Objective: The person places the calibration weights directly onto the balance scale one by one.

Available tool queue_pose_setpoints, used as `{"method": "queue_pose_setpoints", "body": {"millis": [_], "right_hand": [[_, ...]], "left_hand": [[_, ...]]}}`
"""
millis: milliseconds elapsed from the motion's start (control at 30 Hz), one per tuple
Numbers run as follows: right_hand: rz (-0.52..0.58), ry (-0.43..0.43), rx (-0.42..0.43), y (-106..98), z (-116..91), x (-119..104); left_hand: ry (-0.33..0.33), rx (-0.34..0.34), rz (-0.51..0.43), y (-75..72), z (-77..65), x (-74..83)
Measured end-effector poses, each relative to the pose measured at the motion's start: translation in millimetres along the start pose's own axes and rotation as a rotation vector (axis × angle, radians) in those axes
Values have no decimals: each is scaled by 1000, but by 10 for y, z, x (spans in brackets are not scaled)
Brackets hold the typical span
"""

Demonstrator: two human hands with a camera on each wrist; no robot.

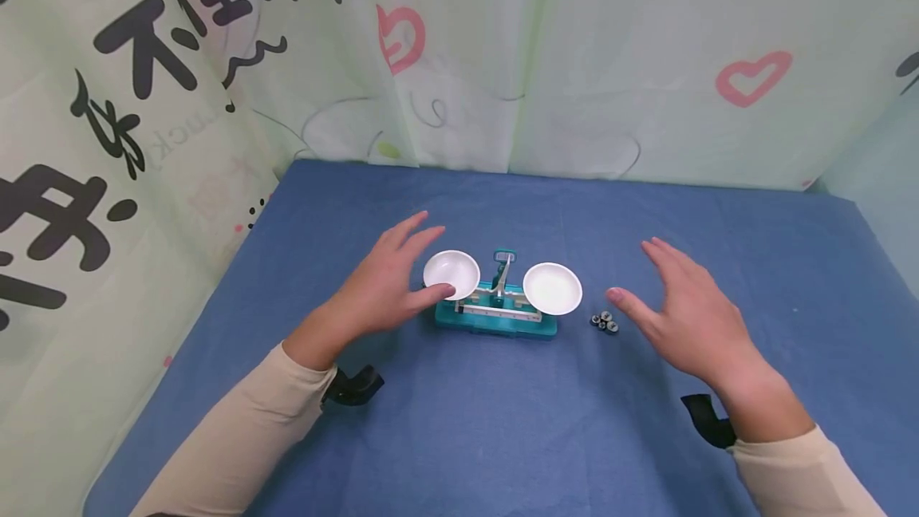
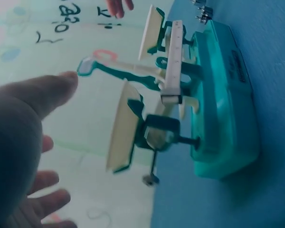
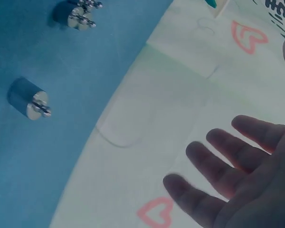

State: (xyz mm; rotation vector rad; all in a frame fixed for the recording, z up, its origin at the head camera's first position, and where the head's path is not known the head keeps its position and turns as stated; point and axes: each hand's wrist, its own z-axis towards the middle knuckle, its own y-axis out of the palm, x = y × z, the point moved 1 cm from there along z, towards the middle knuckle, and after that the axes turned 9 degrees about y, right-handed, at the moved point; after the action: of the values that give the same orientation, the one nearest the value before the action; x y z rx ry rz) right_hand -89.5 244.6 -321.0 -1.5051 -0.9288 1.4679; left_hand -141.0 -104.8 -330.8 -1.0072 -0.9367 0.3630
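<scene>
A small balance scale [image 1: 495, 322] with a teal base and two white pans stands upright on the blue cloth. My left hand [image 1: 391, 282] hovers beside its left pan [image 1: 447, 266], fingers spread and nothing in them; in the head view the thumb overlaps the pan's rim. Seen from the left wrist, the graduated beam [image 2: 174, 61] crosses between the pans. Several small metal weights [image 1: 605, 322] are grouped right of the scale. Over the cloth to their right is my right hand [image 1: 692, 325], empty with its fingers extended. The right wrist view shows one knobbed weight [image 3: 31, 98] apart from the others.
Blue cloth [image 1: 459, 429] covers the table. A pale curtain [image 1: 610, 62] with hearts and dark lettering hangs behind it and along the left. Each wrist carries a black strap mount [image 1: 352, 386] below the sleeve.
</scene>
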Motion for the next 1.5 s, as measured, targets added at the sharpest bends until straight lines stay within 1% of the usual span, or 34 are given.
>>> {"method": "queue_pose_setpoints", "body": {"millis": [100, 233, 333, 433, 533, 667, 767, 867, 933, 1000, 1167, 1333, 1500], "right_hand": [[65, 33, 10, 32, -39, 32], [146, 80, 28, 85, -93, 90], [172, 116, 21, 129, -114, 145], [167, 144, -3, 180, -128, 211], [148, 155, -17, 232, -146, 279], [140, 158, -17, 291, -164, 341], [138, 168, -37, 331, -169, 361], [123, 169, -69, 369, -168, 362], [108, 160, -89, 391, -164, 360], [99, 147, -105, 410, -157, 356], [81, 130, -123, 441, -123, 336], [65, 134, -136, 452, -66, 319], [64, 124, -150, 476, -25, 302]], "left_hand": [[-25, -7, -78, 21, -39, -65], [-47, -15, -124, 60, -83, -151], [-82, -16, -165, 99, -118, -217], [-128, -5, -210, 147, -160, -288], [-175, 12, -249, 207, -206, -363], [-237, 33, -339, 305, -248, -447], [-290, 41, -398, 380, -256, -492], [-352, 53, -401, 447, -251, -520], [-379, 56, -377, 487, -248, -535], [-400, 51, -379, 524, -240, -544], [-403, 24, -418, 606, -203, -538], [-356, 15, -415, 662, -142, -501], [-336, 10, -407, 693, -120, -465]]}}
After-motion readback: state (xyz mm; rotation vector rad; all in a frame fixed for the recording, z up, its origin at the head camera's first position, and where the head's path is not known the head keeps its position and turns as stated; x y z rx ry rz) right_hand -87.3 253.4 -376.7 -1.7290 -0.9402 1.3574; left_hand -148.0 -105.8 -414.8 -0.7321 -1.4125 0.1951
